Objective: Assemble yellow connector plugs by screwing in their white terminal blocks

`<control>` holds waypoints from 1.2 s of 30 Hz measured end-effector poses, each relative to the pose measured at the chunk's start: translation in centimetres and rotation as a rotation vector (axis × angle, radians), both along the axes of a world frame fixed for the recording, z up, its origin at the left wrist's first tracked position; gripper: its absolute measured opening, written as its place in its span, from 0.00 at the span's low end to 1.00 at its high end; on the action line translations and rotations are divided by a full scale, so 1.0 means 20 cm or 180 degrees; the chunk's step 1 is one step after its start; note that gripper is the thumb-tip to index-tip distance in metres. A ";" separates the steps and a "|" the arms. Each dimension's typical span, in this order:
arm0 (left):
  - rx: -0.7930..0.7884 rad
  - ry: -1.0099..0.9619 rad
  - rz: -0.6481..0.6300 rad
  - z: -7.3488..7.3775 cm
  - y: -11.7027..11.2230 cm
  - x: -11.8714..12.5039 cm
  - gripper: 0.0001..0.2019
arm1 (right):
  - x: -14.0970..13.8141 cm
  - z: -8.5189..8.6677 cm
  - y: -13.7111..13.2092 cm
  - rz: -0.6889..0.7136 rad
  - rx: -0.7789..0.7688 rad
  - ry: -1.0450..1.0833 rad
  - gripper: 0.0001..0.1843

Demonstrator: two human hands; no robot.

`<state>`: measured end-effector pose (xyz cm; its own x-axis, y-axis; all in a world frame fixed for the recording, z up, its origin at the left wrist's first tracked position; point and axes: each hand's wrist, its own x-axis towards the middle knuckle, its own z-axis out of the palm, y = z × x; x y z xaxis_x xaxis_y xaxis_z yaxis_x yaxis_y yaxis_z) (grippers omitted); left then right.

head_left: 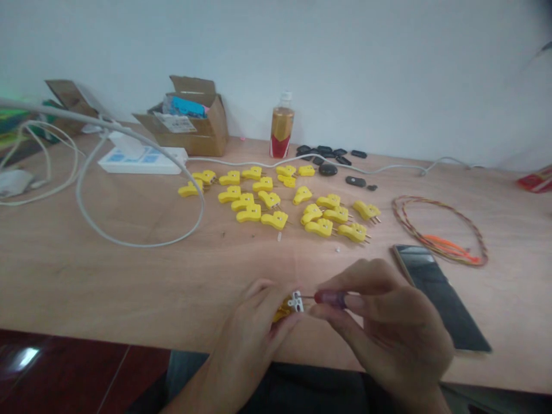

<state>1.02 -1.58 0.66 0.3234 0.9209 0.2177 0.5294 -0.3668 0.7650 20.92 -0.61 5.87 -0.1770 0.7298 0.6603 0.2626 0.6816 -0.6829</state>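
My left hand pinches a small yellow plug connector with a white metal part on its end, just above the table's near edge. My right hand is closed round a small screwdriver with a dark red handle; its thin shaft points left and its tip meets the connector. Several more yellow plug connectors lie scattered on the wooden table beyond my hands.
A dark phone lies to the right of my right hand, with a coil of red-orange wire behind it. Farther back stand a drink bottle, black small parts, a cardboard box, a white power strip and white cables.
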 end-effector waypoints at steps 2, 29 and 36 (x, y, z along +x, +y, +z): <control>0.0035 -0.0034 0.0016 0.00 0.00 0.00 0.17 | 0.00 0.00 0.01 -0.0138 0.0134 -0.0026 0.23; -0.0023 0.0008 0.0030 -0.01 0.00 0.00 0.19 | 0.02 -0.02 0.01 0.0363 -0.0281 -0.0529 0.21; 0.0029 0.0025 0.0032 -0.02 0.00 0.00 0.19 | 0.01 -0.01 0.02 -0.0032 0.0378 -0.0315 0.18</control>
